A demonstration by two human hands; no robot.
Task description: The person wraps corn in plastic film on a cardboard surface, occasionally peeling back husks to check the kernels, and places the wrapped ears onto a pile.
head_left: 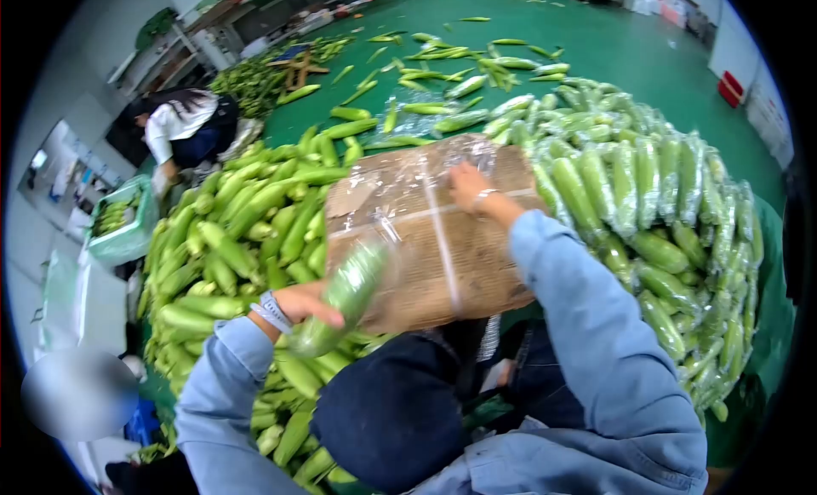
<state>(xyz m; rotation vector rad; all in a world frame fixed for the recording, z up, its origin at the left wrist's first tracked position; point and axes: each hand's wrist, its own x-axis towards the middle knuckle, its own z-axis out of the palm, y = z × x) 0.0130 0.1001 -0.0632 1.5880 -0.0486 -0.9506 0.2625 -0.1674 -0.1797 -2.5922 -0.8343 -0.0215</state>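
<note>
My left hand is closed around an ear of corn, green in its husk, with a shiny surface that looks like plastic film. The ear is tilted over the near left edge of a cardboard box, and its upper end is blurred. My right hand rests on the far right part of the box top, fingers stretched out against clear plastic film. White straps cross the box. Whether the fingers grip any film is hard to see.
Unwrapped corn is heaped on the left, film-wrapped corn on the right. Loose ears lie across the green floor. A person bends at the far left near a light green crate.
</note>
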